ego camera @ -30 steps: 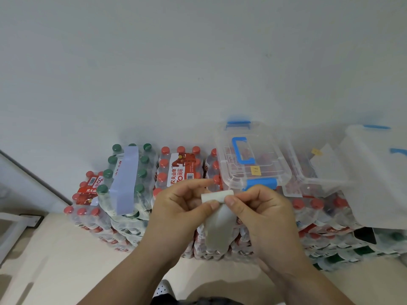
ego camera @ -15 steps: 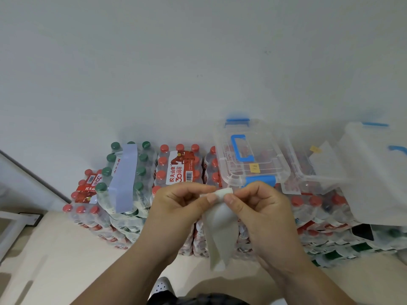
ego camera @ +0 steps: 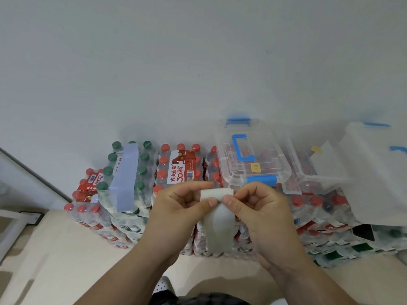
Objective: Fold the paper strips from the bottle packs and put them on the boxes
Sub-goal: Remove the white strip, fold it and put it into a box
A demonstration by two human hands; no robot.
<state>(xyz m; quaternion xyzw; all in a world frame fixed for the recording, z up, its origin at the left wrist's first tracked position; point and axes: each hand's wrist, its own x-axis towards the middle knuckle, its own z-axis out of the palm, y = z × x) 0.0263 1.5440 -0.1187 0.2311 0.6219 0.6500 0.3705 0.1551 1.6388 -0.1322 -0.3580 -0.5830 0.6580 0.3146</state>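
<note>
A white paper strip (ego camera: 218, 225) hangs between my hands, its top end folded over into a small flat roll. My left hand (ego camera: 176, 208) and my right hand (ego camera: 262, 208) both pinch that folded top with thumb and fingers. Behind them stand shrink-wrapped bottle packs (ego camera: 180, 166) stacked against the wall. One green-capped pack carries a pale blue paper strip (ego camera: 124, 177) laid along its top. A clear plastic box with blue handle (ego camera: 253, 159) rests on the packs, with another clear box (ego camera: 312, 172) to its right bearing a white paper piece (ego camera: 326, 157).
A large white lidded bin (ego camera: 378, 172) sits on the packs at the far right. The white wall (ego camera: 198, 62) rises directly behind the stacks. Beige floor (ego camera: 55, 260) lies at the left front, with a white frame edge (ego camera: 11, 227) at far left.
The hanging tail of the white strip has shortened as my hands folded its top end over once more; both hands stay in nearly the same place.
</note>
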